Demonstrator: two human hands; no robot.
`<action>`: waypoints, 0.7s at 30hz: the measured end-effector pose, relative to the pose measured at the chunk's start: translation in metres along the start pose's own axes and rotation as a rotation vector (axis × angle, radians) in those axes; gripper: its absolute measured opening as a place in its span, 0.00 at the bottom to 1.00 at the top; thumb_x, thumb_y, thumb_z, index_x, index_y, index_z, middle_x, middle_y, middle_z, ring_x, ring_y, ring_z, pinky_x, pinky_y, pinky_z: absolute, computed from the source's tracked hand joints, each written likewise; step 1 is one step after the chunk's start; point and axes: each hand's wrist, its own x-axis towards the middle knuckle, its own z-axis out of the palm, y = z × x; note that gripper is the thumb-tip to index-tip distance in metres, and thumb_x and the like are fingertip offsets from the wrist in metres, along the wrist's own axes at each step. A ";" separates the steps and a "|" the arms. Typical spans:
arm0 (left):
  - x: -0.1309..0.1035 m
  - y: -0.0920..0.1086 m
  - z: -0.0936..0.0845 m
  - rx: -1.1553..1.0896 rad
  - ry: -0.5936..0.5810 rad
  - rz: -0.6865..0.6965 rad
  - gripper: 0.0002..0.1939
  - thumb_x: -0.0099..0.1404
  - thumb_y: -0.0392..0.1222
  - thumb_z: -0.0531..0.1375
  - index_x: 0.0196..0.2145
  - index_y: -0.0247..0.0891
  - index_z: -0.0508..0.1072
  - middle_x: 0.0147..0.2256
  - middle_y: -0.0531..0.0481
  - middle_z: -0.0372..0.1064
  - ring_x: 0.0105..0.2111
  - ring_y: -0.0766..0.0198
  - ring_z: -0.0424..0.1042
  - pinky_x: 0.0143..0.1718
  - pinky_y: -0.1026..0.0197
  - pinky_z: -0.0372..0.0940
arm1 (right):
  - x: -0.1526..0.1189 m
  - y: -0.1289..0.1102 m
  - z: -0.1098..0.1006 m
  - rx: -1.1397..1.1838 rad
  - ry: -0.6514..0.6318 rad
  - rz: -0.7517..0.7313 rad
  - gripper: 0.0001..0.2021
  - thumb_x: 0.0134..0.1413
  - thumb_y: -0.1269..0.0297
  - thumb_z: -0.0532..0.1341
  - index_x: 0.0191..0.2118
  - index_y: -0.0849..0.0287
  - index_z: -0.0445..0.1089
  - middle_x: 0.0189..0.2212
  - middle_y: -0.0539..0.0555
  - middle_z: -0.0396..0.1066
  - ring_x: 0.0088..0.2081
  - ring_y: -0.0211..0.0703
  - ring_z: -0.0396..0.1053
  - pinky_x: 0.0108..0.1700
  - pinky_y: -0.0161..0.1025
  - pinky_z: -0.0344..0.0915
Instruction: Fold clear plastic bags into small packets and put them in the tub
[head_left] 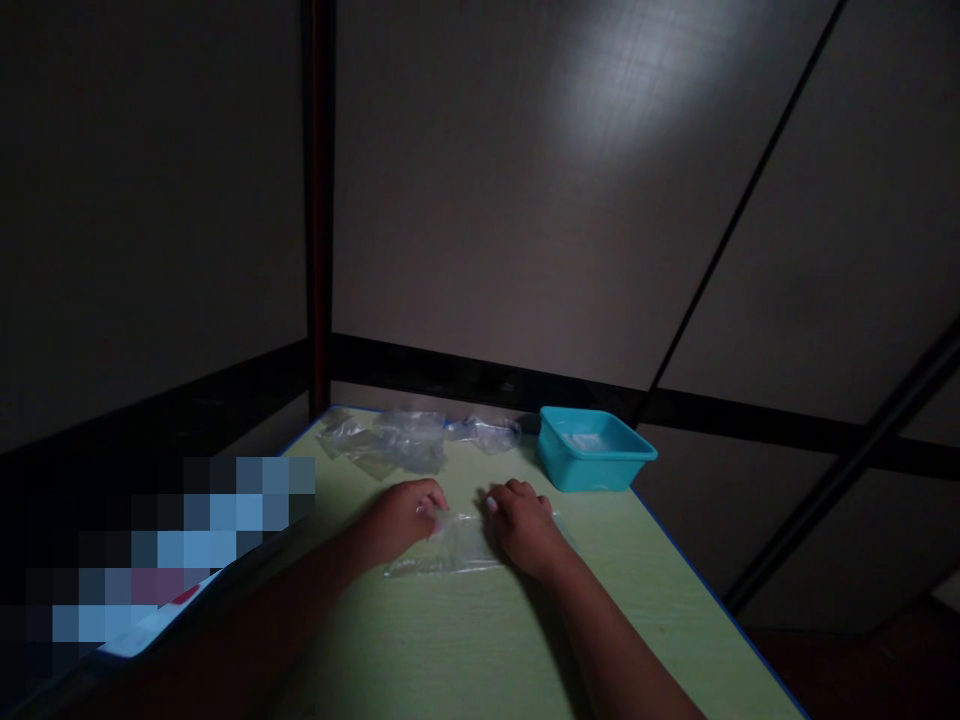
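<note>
A clear plastic bag (465, 545) lies flat on the pale green table (450, 640), between and under my hands. My left hand (409, 515) has its fingers curled in at the bag's upper left edge, pinching it. Over the bag's right part rests my right hand (525, 525), palm down, with its fingers bent; what is under the fingers is hidden. More crumpled clear bags (409, 440) lie at the table's far left, and another clear bag (491, 432) is beside them.
A turquoise plastic basket (600, 470) stands at the table's far right edge with something pale inside. Behind the table rises a grey panelled wall (480, 250). Pixelated blue shapes (202, 540) fill the lower left.
</note>
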 end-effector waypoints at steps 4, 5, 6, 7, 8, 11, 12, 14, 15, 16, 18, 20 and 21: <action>0.000 0.002 -0.002 0.004 -0.011 -0.032 0.08 0.47 0.34 0.56 0.28 0.35 0.69 0.24 0.55 0.63 0.29 0.64 0.65 0.29 0.66 0.58 | -0.001 -0.001 -0.002 0.012 0.013 -0.008 0.15 0.61 0.59 0.42 0.39 0.54 0.64 0.38 0.54 0.63 0.42 0.44 0.57 0.38 0.39 0.48; 0.000 0.002 -0.002 0.009 -0.006 -0.029 0.07 0.47 0.34 0.56 0.27 0.35 0.69 0.24 0.55 0.63 0.29 0.65 0.65 0.29 0.66 0.58 | -0.002 -0.002 -0.003 0.019 0.012 -0.006 0.15 0.61 0.59 0.42 0.40 0.54 0.65 0.38 0.54 0.64 0.42 0.44 0.57 0.39 0.39 0.48; 0.000 0.001 -0.002 0.016 -0.003 -0.024 0.06 0.47 0.34 0.55 0.27 0.35 0.68 0.24 0.55 0.62 0.29 0.65 0.65 0.29 0.66 0.58 | -0.002 -0.003 -0.004 0.027 0.009 -0.003 0.15 0.61 0.59 0.42 0.40 0.54 0.65 0.38 0.54 0.64 0.43 0.44 0.57 0.39 0.39 0.48; 0.001 0.001 -0.002 0.027 -0.001 -0.020 0.05 0.47 0.34 0.55 0.26 0.36 0.68 0.24 0.55 0.62 0.29 0.65 0.65 0.29 0.66 0.58 | -0.002 -0.004 -0.005 0.037 0.006 -0.007 0.15 0.61 0.60 0.43 0.41 0.53 0.65 0.38 0.54 0.64 0.43 0.44 0.57 0.40 0.39 0.48; 0.001 0.000 -0.002 0.038 0.000 -0.014 0.05 0.47 0.34 0.55 0.26 0.36 0.68 0.24 0.55 0.62 0.29 0.65 0.65 0.30 0.66 0.58 | -0.003 -0.006 -0.006 0.051 0.003 -0.017 0.14 0.60 0.61 0.44 0.43 0.53 0.65 0.39 0.54 0.64 0.43 0.44 0.57 0.40 0.40 0.48; 0.001 -0.002 -0.001 0.068 0.012 0.022 0.05 0.47 0.33 0.55 0.25 0.36 0.69 0.25 0.54 0.63 0.30 0.64 0.65 0.31 0.66 0.59 | -0.004 -0.009 -0.006 0.116 -0.016 -0.088 0.16 0.56 0.68 0.47 0.48 0.49 0.63 0.43 0.53 0.65 0.47 0.44 0.57 0.45 0.42 0.48; 0.001 -0.002 -0.001 0.077 0.019 0.040 0.05 0.46 0.33 0.55 0.24 0.36 0.69 0.25 0.54 0.63 0.30 0.64 0.65 0.31 0.65 0.59 | -0.004 -0.010 -0.005 0.138 -0.030 -0.116 0.18 0.54 0.70 0.49 0.49 0.47 0.62 0.46 0.52 0.64 0.49 0.44 0.56 0.48 0.44 0.46; 0.001 -0.001 -0.001 0.095 0.030 0.075 0.05 0.46 0.32 0.55 0.23 0.35 0.69 0.26 0.53 0.64 0.31 0.64 0.65 0.32 0.65 0.59 | -0.004 -0.010 -0.003 0.174 -0.074 -0.167 0.25 0.50 0.74 0.50 0.52 0.43 0.60 0.53 0.51 0.60 0.54 0.44 0.51 0.53 0.50 0.39; 0.001 0.000 -0.001 0.103 0.032 0.086 0.06 0.45 0.31 0.54 0.23 0.35 0.70 0.26 0.53 0.64 0.31 0.64 0.65 0.33 0.65 0.59 | -0.004 -0.010 -0.001 0.188 -0.103 -0.190 0.28 0.48 0.75 0.50 0.53 0.41 0.59 0.55 0.49 0.57 0.57 0.45 0.49 0.55 0.53 0.35; 0.000 0.001 -0.002 0.110 0.034 0.088 0.06 0.45 0.31 0.54 0.23 0.35 0.70 0.26 0.53 0.64 0.31 0.64 0.66 0.33 0.65 0.60 | -0.003 -0.010 0.000 0.201 -0.133 -0.211 0.29 0.46 0.76 0.50 0.54 0.39 0.57 0.58 0.48 0.54 0.59 0.45 0.46 0.55 0.56 0.31; 0.000 0.002 -0.002 0.129 0.033 0.085 0.07 0.45 0.30 0.54 0.23 0.35 0.71 0.27 0.52 0.65 0.32 0.64 0.66 0.34 0.65 0.60 | -0.003 -0.009 0.001 0.224 -0.181 -0.247 0.32 0.44 0.76 0.50 0.55 0.36 0.55 0.60 0.46 0.48 0.61 0.44 0.41 0.55 0.59 0.27; -0.001 0.003 -0.003 0.154 0.029 0.088 0.08 0.46 0.30 0.55 0.24 0.36 0.72 0.28 0.52 0.66 0.32 0.64 0.66 0.35 0.66 0.60 | -0.002 -0.009 0.001 0.243 -0.209 -0.266 0.34 0.43 0.78 0.49 0.55 0.35 0.54 0.61 0.45 0.46 0.62 0.43 0.39 0.55 0.60 0.26; -0.001 0.003 -0.003 0.169 0.027 0.092 0.08 0.46 0.30 0.56 0.25 0.36 0.72 0.29 0.52 0.66 0.33 0.64 0.66 0.36 0.66 0.60 | -0.002 -0.009 0.001 0.249 -0.221 -0.271 0.34 0.42 0.78 0.49 0.54 0.35 0.55 0.61 0.45 0.45 0.62 0.42 0.38 0.55 0.61 0.26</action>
